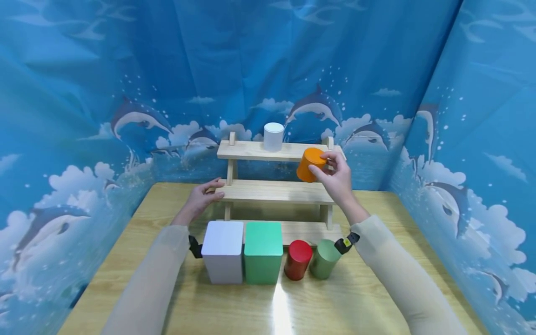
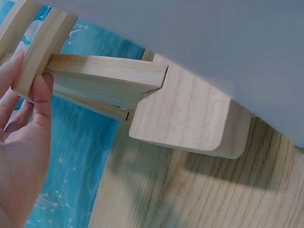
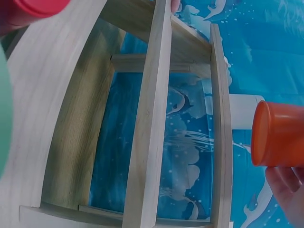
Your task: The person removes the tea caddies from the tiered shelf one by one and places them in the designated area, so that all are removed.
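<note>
A person's right hand [image 1: 338, 177] pinched a tilted orange cup [image 1: 310, 165] near the top right of a 3-tier wooden stand [image 1: 244, 150], while the left hand [image 1: 203, 197] gripped its middle shelf's [image 1: 272, 191] left end (to steady it, I supposed). In front, 2 boxes [image 1: 264, 256] and 2 cylinders [image 1: 298, 261] stood in a row, apparently for easy reach.

Left sleeve [image 1: 158, 270]: long, plain, pale off-white, between seven and eight o'clock
Right sleeve [image 1: 399, 274]: same pale colour, lightly creased, between four and five o'clock
Left wrist gear [image 1: 195, 246]: small, black
Right wrist gear [image 1: 343, 245]: black, blocky (plus one yellow-green patch)
</note>
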